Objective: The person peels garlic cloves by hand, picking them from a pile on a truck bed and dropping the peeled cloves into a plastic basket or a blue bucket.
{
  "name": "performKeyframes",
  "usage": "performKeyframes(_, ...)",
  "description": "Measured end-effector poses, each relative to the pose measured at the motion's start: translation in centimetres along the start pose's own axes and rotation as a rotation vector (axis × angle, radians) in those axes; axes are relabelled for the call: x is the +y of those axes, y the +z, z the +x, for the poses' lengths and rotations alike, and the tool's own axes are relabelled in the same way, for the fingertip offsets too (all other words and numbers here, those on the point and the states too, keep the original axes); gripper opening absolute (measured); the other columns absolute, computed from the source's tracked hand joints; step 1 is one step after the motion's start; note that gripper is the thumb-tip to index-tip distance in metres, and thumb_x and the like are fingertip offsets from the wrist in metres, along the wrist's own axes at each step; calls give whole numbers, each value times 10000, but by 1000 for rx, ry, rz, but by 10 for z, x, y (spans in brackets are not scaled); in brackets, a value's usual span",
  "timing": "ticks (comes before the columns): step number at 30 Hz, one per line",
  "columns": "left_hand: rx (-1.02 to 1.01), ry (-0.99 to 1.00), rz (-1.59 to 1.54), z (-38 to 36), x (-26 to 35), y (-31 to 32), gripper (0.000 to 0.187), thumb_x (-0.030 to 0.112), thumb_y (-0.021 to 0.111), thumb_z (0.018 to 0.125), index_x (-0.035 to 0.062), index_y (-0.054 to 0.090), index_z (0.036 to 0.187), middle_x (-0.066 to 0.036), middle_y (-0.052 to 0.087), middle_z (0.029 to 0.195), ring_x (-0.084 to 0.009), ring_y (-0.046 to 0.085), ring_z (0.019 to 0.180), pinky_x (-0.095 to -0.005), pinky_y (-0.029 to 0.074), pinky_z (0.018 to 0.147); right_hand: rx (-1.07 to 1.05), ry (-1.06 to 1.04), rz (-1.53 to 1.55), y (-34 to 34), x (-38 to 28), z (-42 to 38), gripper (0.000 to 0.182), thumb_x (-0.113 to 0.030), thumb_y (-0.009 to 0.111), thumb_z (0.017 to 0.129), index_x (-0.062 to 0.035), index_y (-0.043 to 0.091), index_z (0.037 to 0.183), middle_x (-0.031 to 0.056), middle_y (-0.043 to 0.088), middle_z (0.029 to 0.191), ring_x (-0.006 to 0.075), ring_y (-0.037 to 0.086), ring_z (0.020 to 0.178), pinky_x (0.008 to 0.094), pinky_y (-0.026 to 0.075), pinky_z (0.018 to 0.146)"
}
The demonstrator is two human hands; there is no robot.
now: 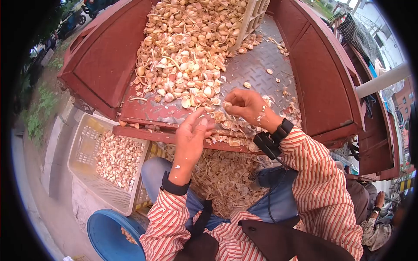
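A large heap of garlic cloves (187, 48) covers the left and back of the red cart bed (154, 111), spilling toward its front edge. Just over that edge is my left hand (193, 132), its fingers stretched out and slightly apart, with nothing visible in them. Beside it, to the right, my right hand (250, 108) pinches a small pale garlic clove (226, 104) between thumb and forefinger. Loose cloves and papery skins (233, 126) lie under and between both hands. Bits of skin stick to my wrists.
A cream plastic crate (78, 143) holding cloves stands at the lower left, with a blue bucket (96, 228) in front of it. Skins and stalks (222, 180) pile up between my knees. Another crate (252, 21) rests against the heap. Another person's hand (380, 200) shows at right.
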State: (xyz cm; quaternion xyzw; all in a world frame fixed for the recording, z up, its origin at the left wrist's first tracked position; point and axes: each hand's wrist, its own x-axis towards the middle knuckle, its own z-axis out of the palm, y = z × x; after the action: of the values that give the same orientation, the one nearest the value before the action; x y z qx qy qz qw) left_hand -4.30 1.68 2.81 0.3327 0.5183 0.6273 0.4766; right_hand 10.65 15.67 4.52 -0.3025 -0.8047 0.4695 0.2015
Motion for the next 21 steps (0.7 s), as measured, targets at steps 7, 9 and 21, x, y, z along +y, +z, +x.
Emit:
performKeyframes(7,-123,-118,-607,-4,-25,20,325,111,509,920,-40,487,1207,-81,615,1003,-120,614,795,-213,523,687,54,-139,29,17,-15,-37,196,-137,661,797,-41,624,964,62,568,767,141,580,704,268,454,593)
performKeyframes(9,-88,-59,-515,-8,-28,19,298,111,520,915,-38,519,1173,-62,626,948,-93,599,743,-195,510,648,23,-252,-123,14,-23,-42,208,-163,654,793,-40,614,957,88,571,770,202,583,709,296,455,588)
performKeyframes(21,63,229,30,-30,-22,44,187,111,560,896,-11,600,1032,-34,628,842,-72,571,649,-186,481,585,198,-221,-351,20,-11,-46,232,-240,536,836,-14,510,787,173,562,687,354,573,671,444,450,559)
